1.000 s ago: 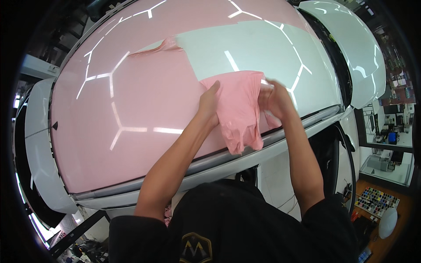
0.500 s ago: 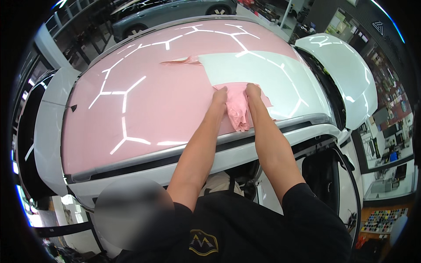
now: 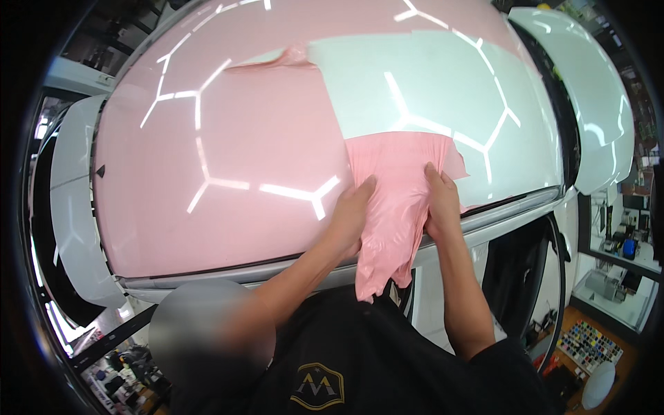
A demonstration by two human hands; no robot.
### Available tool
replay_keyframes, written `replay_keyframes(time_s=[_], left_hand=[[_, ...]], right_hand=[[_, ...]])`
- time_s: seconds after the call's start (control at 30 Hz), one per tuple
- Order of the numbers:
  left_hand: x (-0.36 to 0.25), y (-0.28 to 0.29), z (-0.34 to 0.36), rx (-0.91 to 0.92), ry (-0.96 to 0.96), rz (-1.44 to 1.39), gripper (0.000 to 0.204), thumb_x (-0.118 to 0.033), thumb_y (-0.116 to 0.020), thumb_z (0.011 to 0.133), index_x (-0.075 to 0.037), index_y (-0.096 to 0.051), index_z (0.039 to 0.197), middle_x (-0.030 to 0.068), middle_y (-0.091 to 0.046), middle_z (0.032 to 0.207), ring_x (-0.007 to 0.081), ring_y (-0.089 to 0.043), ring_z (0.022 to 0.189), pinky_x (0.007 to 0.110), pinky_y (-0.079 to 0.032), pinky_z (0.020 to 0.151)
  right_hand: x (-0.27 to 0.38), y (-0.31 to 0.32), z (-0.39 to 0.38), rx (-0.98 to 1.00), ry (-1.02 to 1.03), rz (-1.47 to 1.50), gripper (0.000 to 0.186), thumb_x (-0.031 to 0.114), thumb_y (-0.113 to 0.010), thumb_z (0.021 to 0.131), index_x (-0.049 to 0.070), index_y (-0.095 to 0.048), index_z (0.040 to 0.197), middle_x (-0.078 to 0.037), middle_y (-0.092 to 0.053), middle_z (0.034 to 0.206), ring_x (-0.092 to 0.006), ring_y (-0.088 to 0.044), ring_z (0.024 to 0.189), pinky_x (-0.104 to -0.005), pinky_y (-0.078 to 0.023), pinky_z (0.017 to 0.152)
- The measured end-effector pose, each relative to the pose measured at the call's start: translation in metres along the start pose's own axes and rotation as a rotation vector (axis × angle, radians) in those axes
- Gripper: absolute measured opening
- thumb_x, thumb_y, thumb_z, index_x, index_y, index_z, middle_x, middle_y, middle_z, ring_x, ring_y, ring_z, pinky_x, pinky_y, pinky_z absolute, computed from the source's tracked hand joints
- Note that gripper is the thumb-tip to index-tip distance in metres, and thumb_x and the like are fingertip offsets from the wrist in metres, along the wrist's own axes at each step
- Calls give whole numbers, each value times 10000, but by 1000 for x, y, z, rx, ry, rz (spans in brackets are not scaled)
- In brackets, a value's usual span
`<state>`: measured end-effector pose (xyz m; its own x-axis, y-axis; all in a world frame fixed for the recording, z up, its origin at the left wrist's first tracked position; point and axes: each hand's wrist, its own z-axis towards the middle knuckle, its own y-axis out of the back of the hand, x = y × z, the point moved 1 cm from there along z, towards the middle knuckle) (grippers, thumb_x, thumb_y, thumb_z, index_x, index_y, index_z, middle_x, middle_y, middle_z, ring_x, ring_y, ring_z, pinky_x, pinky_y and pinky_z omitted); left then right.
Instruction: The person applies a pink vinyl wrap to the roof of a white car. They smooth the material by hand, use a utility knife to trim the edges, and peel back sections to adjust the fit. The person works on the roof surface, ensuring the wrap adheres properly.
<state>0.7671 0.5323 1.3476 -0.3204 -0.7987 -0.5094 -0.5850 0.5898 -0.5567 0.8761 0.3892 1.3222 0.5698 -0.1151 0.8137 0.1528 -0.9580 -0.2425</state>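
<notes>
A loose flap of pink vinyl film [image 3: 398,194] is stretched between my hands, lifted off the car roof and hanging wrinkled over its near edge. My left hand [image 3: 354,213] grips the flap's left side, thumb on top. On the opposite side my right hand [image 3: 443,202] is closed around the film too. Beyond the fold, a bare pale white patch of roof [image 3: 366,76] shows. Pink film [image 3: 270,145] covers the roof to the left, with a crumpled torn edge [image 3: 290,57] near the patch. A small pink scrap [image 3: 455,164] sticks out beside my right hand.
The roof rail [image 3: 512,203] and the open door [image 3: 515,266] lie on the near side. A raised white hood [image 3: 595,104] stands at the right, and a white tail panel [image 3: 72,200] at the left. A board of colour samples [image 3: 588,346] is at the lower right.
Both hands have pulled the film toward me and lower. The loose flap is now longer and spread wider, and my view has come nearer the roof.
</notes>
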Motion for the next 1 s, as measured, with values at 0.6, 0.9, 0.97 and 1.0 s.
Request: replay_keyframes(time_s=[0.6, 0.9, 0.97, 1.0], left_hand=[[-99, 0, 47, 129, 242, 314, 623, -537, -465, 1057, 1, -531, 1364, 179, -619, 1285, 284, -580, 1207, 412, -437, 1077], [-115, -45, 70, -60, 455, 156, 569, -405, -505, 1061, 94, -520, 1335, 236, -606, 1338, 315, -614, 1201, 422, -466, 1067], [-96, -28, 82, -33, 372, 225, 512, -331, -512, 1062, 107, -517, 1327, 245, -604, 1336, 320, -615, 1204, 416, -470, 1077], [-90, -17, 89, -26, 324, 279, 484, -293, -516, 1062, 114, -516, 1323, 250, -603, 1334, 323, -615, 1206, 414, -472, 1081]], right_hand=[[54, -16, 69, -286, -333, 85, 222, 31, -468, 969, -57, -535, 1162, -161, -565, 1178, -260, -590, 1052, -407, -538, 873], [44, -20, 71, -70, -314, 359, 398, 208, -563, 1031, -68, -481, 1306, -171, -588, 1215, -276, -621, 1092, -418, -549, 915], [34, -15, 68, -55, -251, 296, 423, 215, -629, 1010, -83, -505, 1285, -173, -598, 1199, -271, -634, 1069, -412, -561, 883], [28, -16, 69, -61, -222, 261, 433, 208, -660, 995, -92, -514, 1272, -174, -603, 1192, -267, -639, 1056, -408, -566, 865]])
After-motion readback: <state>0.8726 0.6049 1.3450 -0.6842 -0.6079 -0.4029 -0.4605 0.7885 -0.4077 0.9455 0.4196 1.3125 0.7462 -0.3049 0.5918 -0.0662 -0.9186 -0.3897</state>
